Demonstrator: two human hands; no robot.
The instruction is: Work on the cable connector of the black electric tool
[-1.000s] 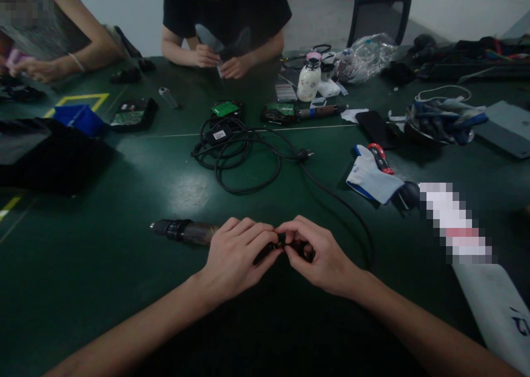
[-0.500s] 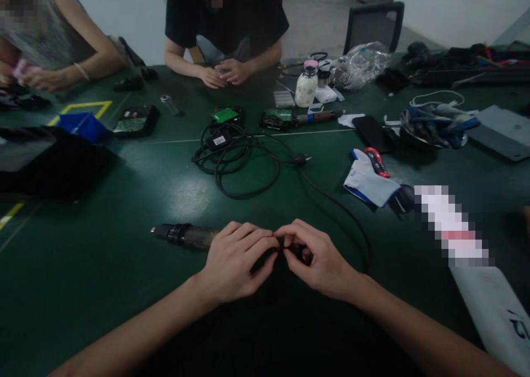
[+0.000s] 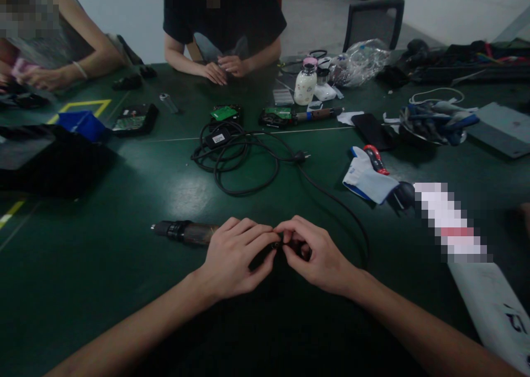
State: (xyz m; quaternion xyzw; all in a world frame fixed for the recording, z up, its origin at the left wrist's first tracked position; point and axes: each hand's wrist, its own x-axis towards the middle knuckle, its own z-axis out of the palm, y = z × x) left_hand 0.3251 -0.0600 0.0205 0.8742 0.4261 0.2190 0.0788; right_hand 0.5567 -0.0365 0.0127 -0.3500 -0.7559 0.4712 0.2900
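Observation:
An electric screwdriver (image 3: pixel 194 233) lies on the green table, its metal tip pointing left. My left hand (image 3: pixel 240 255) is wrapped over its rear part, which the fingers mostly hide. Against that rear end, my right hand (image 3: pixel 317 254) pinches a small dark piece between thumb and fingers. It looks like a cable connector, but most of it is covered. A black power cable (image 3: pixel 343 203) runs from the coil and plug down to the right, passing out of sight near my right hand. The fingertips of both hands nearly meet.
Beyond my hands lie the coiled cable (image 3: pixel 244 192), a plug (image 3: pixel 302 156) and opened drives with green boards (image 3: pixel 226 112). To the right are a work glove (image 3: pixel 366 181), a phone (image 3: pixel 372 132) and a bowl of gloves (image 3: pixel 439 124). Co-workers' hands (image 3: pixel 226 69) rest across the table.
Both hands stay at the screwdriver's rear end with almost the same grip. The whole view has shifted very slightly. Across the table, a co-worker's hands have moved a little.

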